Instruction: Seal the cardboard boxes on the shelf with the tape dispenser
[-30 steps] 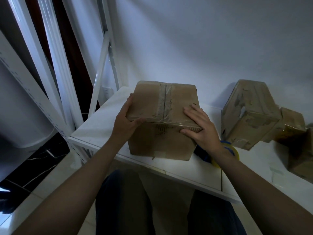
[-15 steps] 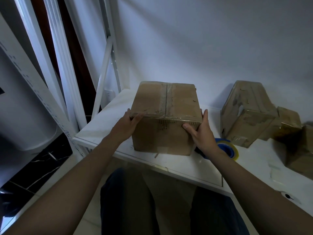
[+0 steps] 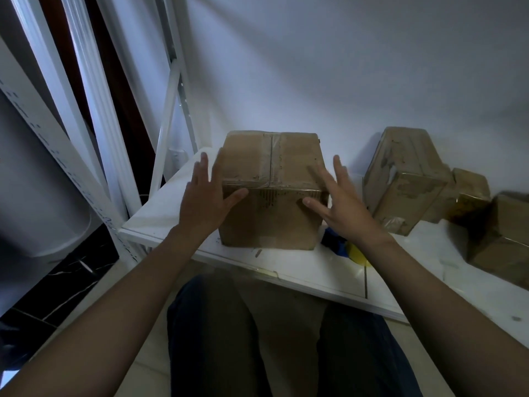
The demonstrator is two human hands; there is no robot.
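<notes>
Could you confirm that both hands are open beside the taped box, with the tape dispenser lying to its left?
Not quite: the head view shows the tape dispenser right of the box, by the right hand. That hand and the left hand are open.

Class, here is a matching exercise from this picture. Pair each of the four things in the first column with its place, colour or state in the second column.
Column A
1. front box
2. tilted box
3. tape dispenser
4. left hand

Column B
a. blue and yellow, lying on the shelf
b. fingers straight and spread
c. leaning, near the wall
d. upright, taped along the top seam

Pairs: 1-d, 2-c, 3-a, 4-b
</notes>
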